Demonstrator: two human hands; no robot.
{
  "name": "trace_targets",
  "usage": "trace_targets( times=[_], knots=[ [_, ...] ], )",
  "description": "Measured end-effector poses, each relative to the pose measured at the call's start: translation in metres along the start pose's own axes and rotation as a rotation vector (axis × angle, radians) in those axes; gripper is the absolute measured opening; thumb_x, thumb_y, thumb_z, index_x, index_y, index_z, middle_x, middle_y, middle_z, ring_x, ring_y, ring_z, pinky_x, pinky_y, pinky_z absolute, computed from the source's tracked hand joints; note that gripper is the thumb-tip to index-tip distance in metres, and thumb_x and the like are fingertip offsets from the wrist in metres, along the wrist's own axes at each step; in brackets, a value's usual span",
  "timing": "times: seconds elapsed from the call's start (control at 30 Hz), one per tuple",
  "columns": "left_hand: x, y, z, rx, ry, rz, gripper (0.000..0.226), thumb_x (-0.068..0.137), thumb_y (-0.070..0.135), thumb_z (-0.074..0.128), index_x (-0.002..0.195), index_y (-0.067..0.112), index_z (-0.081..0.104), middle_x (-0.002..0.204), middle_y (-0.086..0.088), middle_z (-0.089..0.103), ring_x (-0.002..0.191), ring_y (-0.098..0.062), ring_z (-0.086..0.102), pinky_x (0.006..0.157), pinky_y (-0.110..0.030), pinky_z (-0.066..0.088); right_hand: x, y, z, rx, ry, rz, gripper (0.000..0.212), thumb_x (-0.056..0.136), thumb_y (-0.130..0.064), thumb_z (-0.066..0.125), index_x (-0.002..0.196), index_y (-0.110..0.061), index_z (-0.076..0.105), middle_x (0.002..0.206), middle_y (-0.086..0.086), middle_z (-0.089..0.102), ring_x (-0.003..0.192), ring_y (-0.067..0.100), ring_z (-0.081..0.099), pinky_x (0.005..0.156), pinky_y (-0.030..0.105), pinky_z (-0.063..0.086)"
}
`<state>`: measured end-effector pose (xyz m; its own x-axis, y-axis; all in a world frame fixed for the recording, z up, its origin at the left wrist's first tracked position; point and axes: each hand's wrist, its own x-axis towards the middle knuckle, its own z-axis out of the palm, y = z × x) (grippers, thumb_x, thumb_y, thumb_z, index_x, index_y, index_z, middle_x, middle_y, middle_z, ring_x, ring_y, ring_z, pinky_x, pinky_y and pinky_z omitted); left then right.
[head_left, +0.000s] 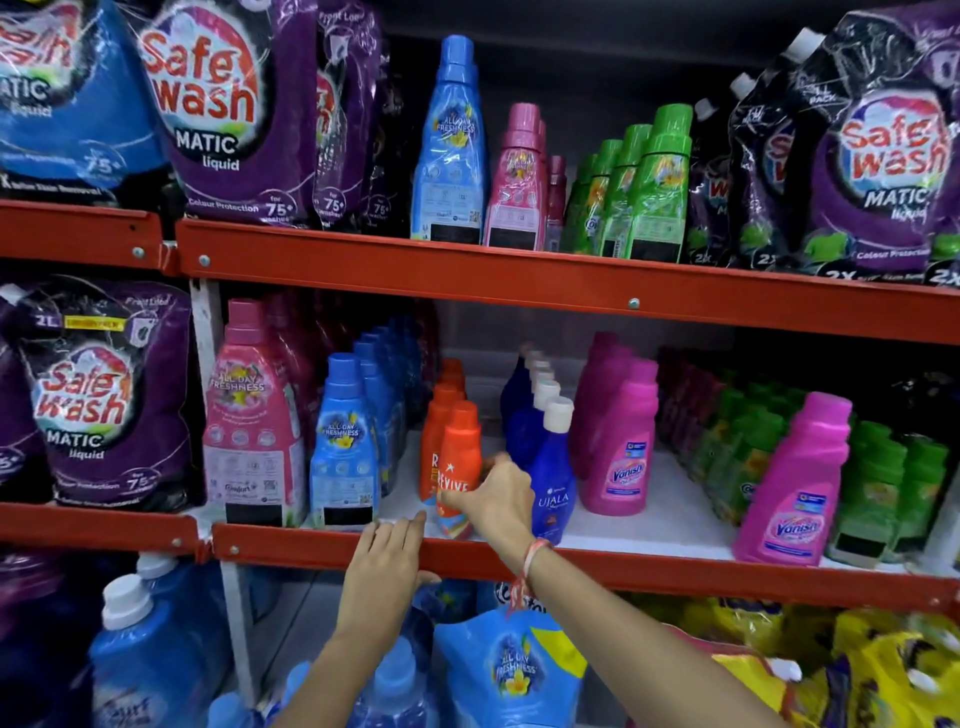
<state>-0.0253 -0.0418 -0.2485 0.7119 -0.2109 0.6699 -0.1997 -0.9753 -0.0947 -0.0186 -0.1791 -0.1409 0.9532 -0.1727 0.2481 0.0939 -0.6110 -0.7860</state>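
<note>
An orange Revive bottle (459, 457) stands at the front of a row of like bottles on the middle shelf (597, 564). My right hand (498, 501) is at its front, index finger and thumb curled round the lower label; a red thread sits on that wrist. My left hand (387, 566) lies over the red shelf edge just left of the bottle, fingers straight on top and thumb under the lip. A blue Ujala bottle (553, 483) stands right of my right hand.
Blue (344, 452) and pink softener bottles (252, 421) stand left, pink Vanish bottles (621, 447) and green bottles (878, 493) right. Purple Safe Wash pouches (228, 104) fill the upper shelf and left side. Blue refill pouches (511, 670) and yellow packs (883, 670) sit below.
</note>
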Motion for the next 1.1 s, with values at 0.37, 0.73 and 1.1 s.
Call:
trace_targets(
  times=[0.37,0.73,1.1],
  knots=[
    [-0.001,0.001,-0.001,-0.001,0.013,0.008,0.085,0.045,0.054,0.086,0.109,0.002,0.067,0.081,-0.003,0.064,0.077,-0.023,0.065,0.082,-0.041,0.057,0.003,0.009,0.008,0.011,-0.044,-0.026,0.061,0.064,-0.039,0.087,0.109,-0.011,0.056,0.114,0.011,0.07,0.102,0.029,0.069,0.089,0.043,0.057],
    [-0.001,-0.003,0.003,-0.077,0.046,0.032,0.063,0.054,0.049,0.083,0.097,0.005,0.066,0.083,-0.005,0.065,0.075,-0.026,0.064,0.085,-0.036,0.04,-0.019,0.041,-0.052,0.144,0.043,-0.242,0.031,0.078,-0.02,0.078,0.105,-0.016,0.065,0.094,-0.004,0.071,0.081,0.013,0.069,0.077,0.029,0.058],
    [-0.002,-0.006,0.005,-0.108,0.033,0.028,0.054,0.075,0.061,0.037,0.09,0.011,0.05,0.078,-0.01,0.061,0.073,-0.032,0.057,0.075,-0.038,0.036,-0.01,0.142,-0.139,0.061,0.722,-0.144,0.039,0.082,-0.018,0.074,0.116,-0.011,0.057,0.111,0.006,0.06,0.107,0.027,0.053,0.091,0.042,0.046]
  ],
)
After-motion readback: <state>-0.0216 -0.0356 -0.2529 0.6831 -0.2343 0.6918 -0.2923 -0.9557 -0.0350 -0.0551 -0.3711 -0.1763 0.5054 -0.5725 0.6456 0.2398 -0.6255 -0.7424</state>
